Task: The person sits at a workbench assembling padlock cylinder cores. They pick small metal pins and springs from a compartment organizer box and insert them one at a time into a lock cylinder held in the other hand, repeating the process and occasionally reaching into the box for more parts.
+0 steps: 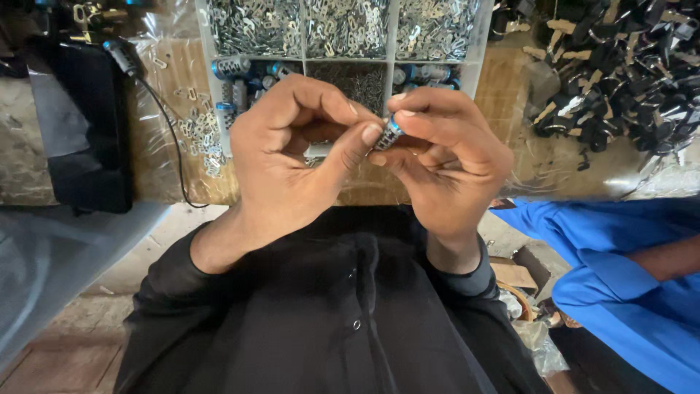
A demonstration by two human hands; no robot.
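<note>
Right now both hands meet in front of the chest, over a black shirt (pixel 343 306). The left hand (pixel 292 157) and the right hand (pixel 445 164) pinch one small blue-and-silver cylinder (pixel 389 133) between thumb and fingertips, each closed on its own end, so the part sits mid-air between them, just above the bench edge. It looks like a fitting or twisting step on that little piece; any further move would call for a steady pinch and a fine turn, since the part is tiny and mostly hidden by fingers.

Behind the hands lies a clear compartment tray (pixel 477 44). Its upper cells brim with small silver metal clips (pixel 255 25); a lower-left cell holds more blue cylinders (pixel 233 67). Loose clips (pixel 200 135) scatter beside it, and black parts (pixel 627 73) pile up at right.
</note>
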